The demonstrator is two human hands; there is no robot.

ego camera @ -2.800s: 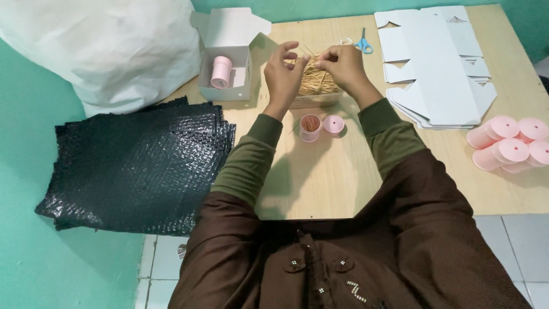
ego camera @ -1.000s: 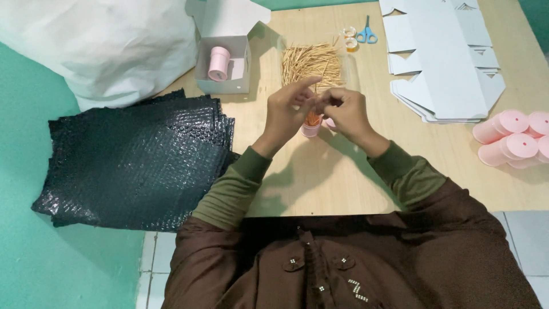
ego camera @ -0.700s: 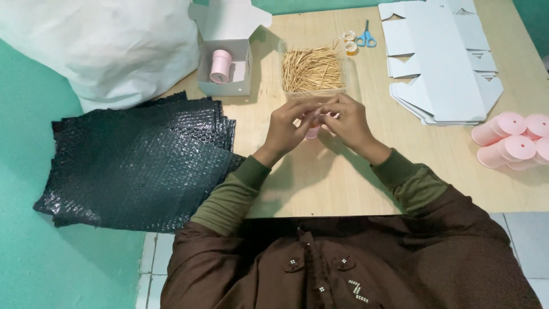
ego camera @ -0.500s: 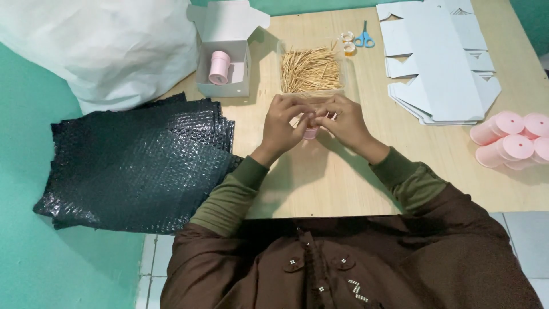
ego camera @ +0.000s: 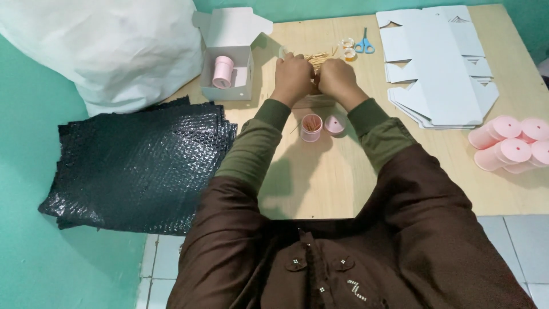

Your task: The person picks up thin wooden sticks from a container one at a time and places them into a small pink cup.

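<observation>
While both hands, left hand and right hand, close over the pile of thin wooden sticks at 12 o'clock on the pale wooden table, what exactly they pinch I cannot tell; the small pink round pot of sticks stands just below; black bubble-wrap sheets lie at 9 o'clock beside the green wall; flat white cardboard boxes at 2 o'clock.

I see my left hand and right hand side by side, knuckles up, pressed down on a pile of thin wooden sticks on the table. Just beneath my wrists stands a small pink tub filled with sticks, its pink lid lying beside it. An open white box holding a pink roll sits to the left, flat box blanks to the right.
</observation>
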